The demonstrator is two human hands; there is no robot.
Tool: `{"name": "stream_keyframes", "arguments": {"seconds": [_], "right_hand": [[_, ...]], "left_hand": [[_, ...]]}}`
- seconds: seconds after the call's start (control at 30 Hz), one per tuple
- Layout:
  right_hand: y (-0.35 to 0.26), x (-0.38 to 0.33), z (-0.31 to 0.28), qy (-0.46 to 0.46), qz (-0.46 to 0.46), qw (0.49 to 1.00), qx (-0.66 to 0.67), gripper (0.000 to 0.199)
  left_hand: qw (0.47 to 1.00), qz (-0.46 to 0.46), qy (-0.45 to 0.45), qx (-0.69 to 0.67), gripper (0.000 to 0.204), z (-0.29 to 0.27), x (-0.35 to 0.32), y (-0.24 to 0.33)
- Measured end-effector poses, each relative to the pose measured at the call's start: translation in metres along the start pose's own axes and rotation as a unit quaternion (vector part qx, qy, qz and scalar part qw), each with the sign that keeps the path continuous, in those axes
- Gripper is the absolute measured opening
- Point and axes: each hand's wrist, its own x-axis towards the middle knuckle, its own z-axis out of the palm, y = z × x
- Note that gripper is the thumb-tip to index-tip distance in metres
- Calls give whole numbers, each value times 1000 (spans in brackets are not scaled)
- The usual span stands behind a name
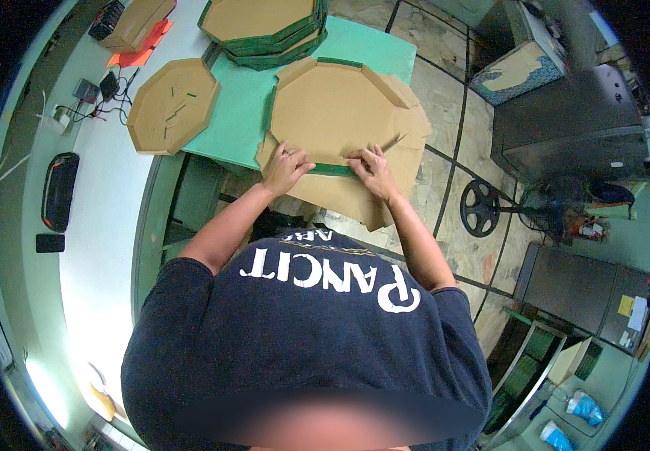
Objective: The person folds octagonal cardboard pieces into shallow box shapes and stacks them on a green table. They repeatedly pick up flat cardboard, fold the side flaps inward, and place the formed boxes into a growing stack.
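In front of me lies a partly folded octagonal cardboard tray (325, 105), brown inside, with dark green strips along some of its sides. My left hand (287, 167) grips the near edge at the left end of a green strip (332, 170), its fingers bent over the rim. At the strip's other end my right hand (374, 169) pinches the same edge. Brown cardboard flaps (411, 131) lie spread on the right, and another flap (347, 195) hangs past the table edge toward me. A thin dark object beside my right fingers is too small to make out.
The tray rests on a green table (227, 135). Stacked green-edged octagonal trays (265, 22) stand at the back. To the left, a shallow octagonal tray (175, 105) holds several small green strips. Cables (118, 90) and a black case (60, 192) lie on the white counter (107, 248).
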Motion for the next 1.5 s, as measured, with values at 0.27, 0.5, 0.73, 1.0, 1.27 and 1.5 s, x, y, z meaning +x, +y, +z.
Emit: {"name": "stream_keyframes", "arguments": {"seconds": [0.27, 0.5, 0.73, 1.0, 1.27, 1.5], "right_hand": [[-9, 1, 12, 33, 53, 998, -11, 30], [-5, -12, 13, 6, -183, 942, -282, 39], [1, -19, 32, -11, -156, 959, -235, 29], [-27, -18, 1, 156, -130, 939, -278, 31], [-88, -11, 6, 190, -131, 921, -313, 46], [-112, -52, -133, 510, -74, 825, -234, 70]], "left_hand": [[997, -24, 44, -64, 28, 6, 1, 3], [978, 121, 35, 166, 25, 5, -9, 3], [976, 94, -29, 193, 21, 0, -4, 12], [985, 41, 142, 88, 25, -29, 16, 54], [638, -394, 124, -650, 32, 9, 51, 77], [777, -294, 42, -555, 28, -46, 56, 34]]}}
